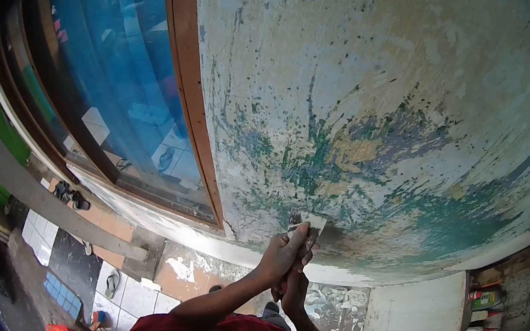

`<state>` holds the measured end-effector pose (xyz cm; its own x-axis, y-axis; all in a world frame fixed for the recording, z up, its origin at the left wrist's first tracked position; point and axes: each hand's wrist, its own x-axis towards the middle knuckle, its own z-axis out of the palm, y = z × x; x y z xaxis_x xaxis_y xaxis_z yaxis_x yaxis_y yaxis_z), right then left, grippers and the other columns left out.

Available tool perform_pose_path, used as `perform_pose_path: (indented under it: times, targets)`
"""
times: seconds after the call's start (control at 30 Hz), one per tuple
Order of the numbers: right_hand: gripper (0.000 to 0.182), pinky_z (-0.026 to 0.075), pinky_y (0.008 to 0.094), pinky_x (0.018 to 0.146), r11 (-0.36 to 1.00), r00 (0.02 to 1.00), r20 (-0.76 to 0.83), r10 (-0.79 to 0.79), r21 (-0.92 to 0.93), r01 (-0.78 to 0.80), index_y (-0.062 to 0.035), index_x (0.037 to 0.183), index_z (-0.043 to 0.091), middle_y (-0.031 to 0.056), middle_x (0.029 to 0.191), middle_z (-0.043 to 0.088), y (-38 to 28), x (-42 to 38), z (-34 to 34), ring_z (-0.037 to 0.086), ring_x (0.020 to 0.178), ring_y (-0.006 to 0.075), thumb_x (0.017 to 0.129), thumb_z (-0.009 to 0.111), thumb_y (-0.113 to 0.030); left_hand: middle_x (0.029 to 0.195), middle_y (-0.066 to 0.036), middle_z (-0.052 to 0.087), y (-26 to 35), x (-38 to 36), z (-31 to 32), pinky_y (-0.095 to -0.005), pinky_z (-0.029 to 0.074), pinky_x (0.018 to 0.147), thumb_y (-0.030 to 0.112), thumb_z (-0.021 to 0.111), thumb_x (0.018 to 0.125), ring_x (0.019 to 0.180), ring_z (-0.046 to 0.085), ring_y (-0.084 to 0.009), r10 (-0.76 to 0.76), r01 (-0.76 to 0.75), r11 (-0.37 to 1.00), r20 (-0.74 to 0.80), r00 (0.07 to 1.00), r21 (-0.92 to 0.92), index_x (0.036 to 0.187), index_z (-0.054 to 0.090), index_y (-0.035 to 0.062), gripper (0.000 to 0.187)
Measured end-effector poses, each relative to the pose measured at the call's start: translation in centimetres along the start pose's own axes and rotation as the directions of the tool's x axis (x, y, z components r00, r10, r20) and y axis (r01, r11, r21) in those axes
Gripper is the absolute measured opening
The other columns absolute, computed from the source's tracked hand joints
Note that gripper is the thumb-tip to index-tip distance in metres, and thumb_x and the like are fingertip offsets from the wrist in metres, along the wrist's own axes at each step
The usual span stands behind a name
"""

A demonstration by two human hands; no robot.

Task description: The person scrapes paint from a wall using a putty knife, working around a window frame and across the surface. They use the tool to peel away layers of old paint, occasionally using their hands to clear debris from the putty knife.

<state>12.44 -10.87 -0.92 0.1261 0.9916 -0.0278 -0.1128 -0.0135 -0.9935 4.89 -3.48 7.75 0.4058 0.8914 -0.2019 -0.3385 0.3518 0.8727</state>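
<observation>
A flat scraper (317, 221) has its wide blade against the lower part of a wall (385, 67) with worn, peeling paint. My left hand (283, 253) is closed around the scraper close to the blade, with the thumb stretched along it. Just below, my right hand (293, 292) is wrapped at the handle end, which the fingers mostly hide. Green and purplish patches show around the blade where the pale coat is scratched away. Whitish residue marks the blade.
A brown-framed window (185, 81) with blue reflections stands to the left. Paint flakes lie on the floor (188, 269) beneath the wall. A pale board or ledge (414, 312) is at lower right, beside bottles (487, 300). Sandals (112, 284) rest on white tiles.
</observation>
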Motion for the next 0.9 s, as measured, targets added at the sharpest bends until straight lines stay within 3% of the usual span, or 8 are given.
perform_pose_path:
  times: [0.17, 0.23, 0.37, 0.47, 0.53, 0.7, 0.73, 0.9]
  targets:
    - [0.048, 0.03, 0.0241, 0.032, 0.982, 0.999, 0.04, -0.027, 0.186, 0.019, -0.0034, 0.085, 0.05, 0.0025, 0.05, 0.044, -2.1, 0.3, 1.3, 0.04, 0.035, 0.0101, 0.097, 0.027, -0.044, 0.054, -0.002, 0.05, 2.6, 0.0, -0.1, -0.0196, 0.035, 0.04, 0.048, 0.039, 0.095, 0.042, 0.044, -0.0065, 0.029, -0.037, 0.992, 0.068, 0.997, 0.117, 0.084, 0.059, -0.0002, 0.053]
    - [0.048, 0.03, 0.0242, 0.032, 0.954, 0.998, 0.023, -0.054, 0.297, 0.045, -0.0035, 0.087, 0.049, 0.0026, 0.05, 0.044, -1.1, 0.6, 2.1, 0.04, 0.035, 0.0103, 0.097, 0.027, -0.045, 0.051, 0.001, 0.046, 2.7, -0.2, -0.1, -0.0213, 0.031, 0.039, 0.048, 0.042, 0.094, 0.041, 0.04, -0.0054, 0.005, -0.009, 0.997, 0.06, 0.998, 0.08, 0.072, 0.057, 0.0026, 0.052]
    - [0.047, 0.026, 0.0232, 0.03, 0.984, 0.968, -0.178, -0.177, -0.003, 0.179, -0.0055, 0.085, 0.049, 0.0008, 0.051, 0.042, 1.6, -0.1, 3.9, 0.037, 0.033, 0.0088, 0.098, 0.026, -0.044, 0.053, 0.0, 0.047, 0.7, 0.1, -2.0, -0.0211, 0.031, 0.039, 0.048, 0.043, 0.094, 0.041, 0.039, -0.0054, -0.039, 0.036, 0.998, 0.078, 0.996, 0.051, 0.076, 0.058, 0.003, 0.05]
    - [0.045, 0.026, 0.0233, 0.03, 0.944, 0.988, -0.101, -0.118, 0.297, 0.143, -0.0063, 0.084, 0.049, 0.0, 0.051, 0.041, 0.2, -0.1, 4.5, 0.035, 0.033, 0.0081, 0.098, 0.027, -0.044, 0.056, 0.0, 0.049, 1.7, 0.0, -2.3, -0.0206, 0.033, 0.041, 0.049, 0.042, 0.093, 0.042, 0.041, -0.0058, -0.097, 0.081, 0.989, 0.134, 0.986, 0.121, 0.08, 0.059, 0.0031, 0.051]
    - [0.045, 0.026, 0.0234, 0.03, 0.935, 0.99, -0.095, -0.107, 0.33, 0.133, -0.0066, 0.084, 0.049, -0.0003, 0.051, 0.041, 0.3, -0.2, 4.7, 0.034, 0.033, 0.0079, 0.098, 0.028, -0.044, 0.056, 0.0, 0.049, 1.6, 0.0, -2.5, -0.0207, 0.033, 0.04, 0.05, 0.042, 0.093, 0.042, 0.04, -0.0058, -0.097, 0.079, 0.989, 0.153, 0.983, 0.121, 0.081, 0.06, 0.003, 0.052]
    - [0.045, 0.028, 0.024, 0.029, 0.964, 0.988, -0.144, -0.048, 0.251, 0.084, -0.006, 0.083, 0.047, 0.0003, 0.05, 0.04, 1.7, -0.2, 4.7, 0.034, 0.033, 0.0089, 0.098, 0.028, -0.044, 0.051, 0.002, 0.045, 0.9, -0.1, -2.4, -0.0213, 0.03, 0.039, 0.046, 0.044, 0.094, 0.041, 0.038, -0.0047, -0.057, 0.048, 0.994, 0.089, 0.994, 0.101, 0.076, 0.061, 0.0024, 0.05]
    - [0.045, 0.029, 0.0241, 0.033, 0.956, 0.993, -0.121, -0.016, 0.29, 0.05, -0.0076, 0.07, 0.043, -0.0012, 0.048, 0.038, 0.0, 0.0, 4.6, 0.037, 0.036, 0.0077, 0.099, 0.028, -0.04, 0.051, 0.001, 0.046, 1.4, -0.1, -1.9, -0.0213, 0.03, 0.039, 0.046, 0.044, 0.094, 0.041, 0.038, -0.0048, -0.035, 0.025, 0.993, 0.085, 0.996, 0.114, 0.076, 0.061, 0.0023, 0.05]
    - [0.049, 0.031, 0.0245, 0.031, 0.969, 1.0, 0.021, -0.001, 0.247, -0.004, -0.0045, 0.077, 0.046, 0.0027, 0.05, 0.04, 1.8, -0.3, 2.7, 0.038, 0.033, 0.0109, 0.098, 0.025, -0.043, 0.052, 0.0, 0.047, 0.6, -0.4, -1.5, -0.0211, 0.031, 0.038, 0.049, 0.043, 0.093, 0.041, 0.039, -0.0054, -0.022, 0.021, 0.997, 0.012, 1.0, 0.072, 0.074, 0.058, 0.0018, 0.053]
